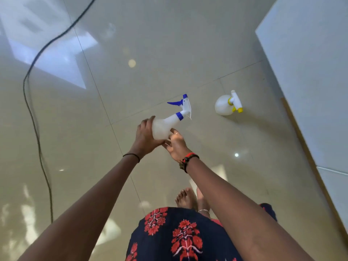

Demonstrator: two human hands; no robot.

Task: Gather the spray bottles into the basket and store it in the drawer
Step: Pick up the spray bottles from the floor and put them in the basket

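Observation:
A translucent white spray bottle with a blue trigger and collar (pixel 169 123) is held up over the floor, nozzle pointing away. My left hand (pixel 145 137) wraps the bottle's base from the left. My right hand (pixel 176 145) touches the underside of the same bottle with its fingers. A second spray bottle with a yellow collar and nozzle (pixel 227 104) stands on the floor to the right, apart from both hands. No basket or drawer is in view.
Glossy beige floor tiles (pixel 169 53) fill the view. A dark cable (pixel 35 119) runs down the left side. A white cabinet or panel with a wooden edge (pixel 310 81) stands on the right. My bare feet (pixel 186 197) are below the hands.

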